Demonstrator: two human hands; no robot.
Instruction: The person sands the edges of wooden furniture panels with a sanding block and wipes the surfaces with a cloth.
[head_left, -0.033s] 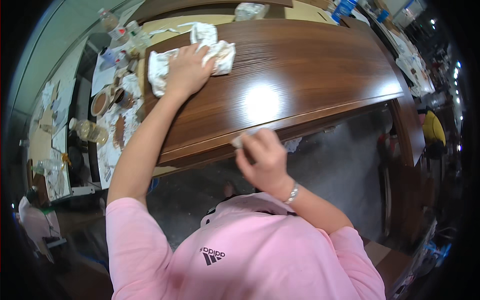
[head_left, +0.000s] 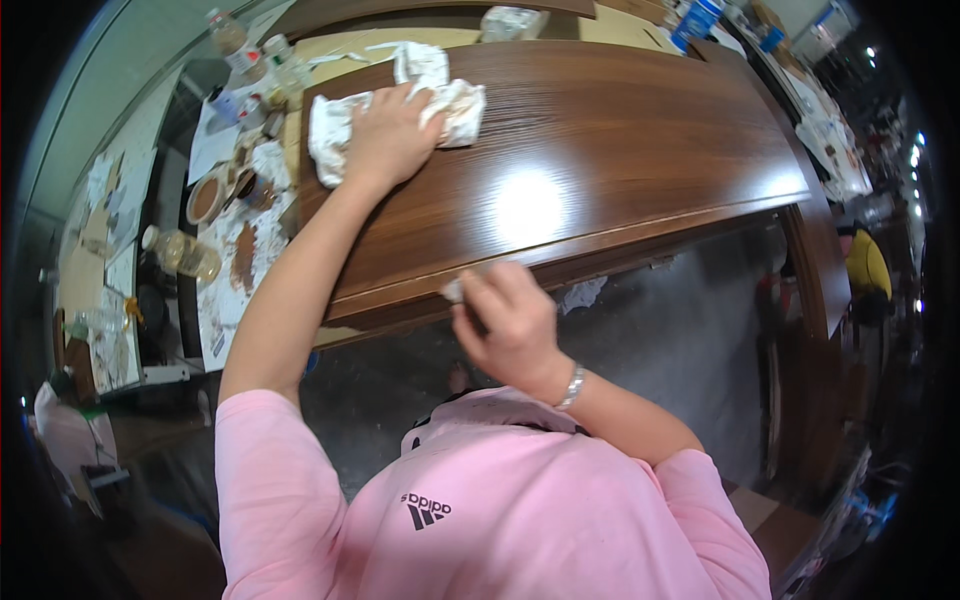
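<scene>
A dark brown wood-grain panel [head_left: 620, 130] lies in front of me with light glaring off its glossy face. On its far left corner is a crumpled white cloth [head_left: 462, 112] with brownish stains. My left hand [head_left: 392, 135] rests palm down on this cloth, fingers spread over it. At the panel's near edge my right hand [head_left: 510, 325] is closed, pinching a small whitish pad [head_left: 453, 290] against the edge moulding. The fingers hide most of the pad, and slight blur leaves its material unclear.
To the left, a stained worktop holds a tub of brown paste [head_left: 207, 200], a bottle of yellowish liquid [head_left: 182, 254] and more bottles. A clear plastic bag [head_left: 512, 23] and a blue bottle [head_left: 697, 22] stand beyond the panel. A brown upright board [head_left: 822, 265] is at right.
My right hand has slid left along the panel's near edge with the pad. The left hand stays on the cloth; the whole view has shifted slightly.
</scene>
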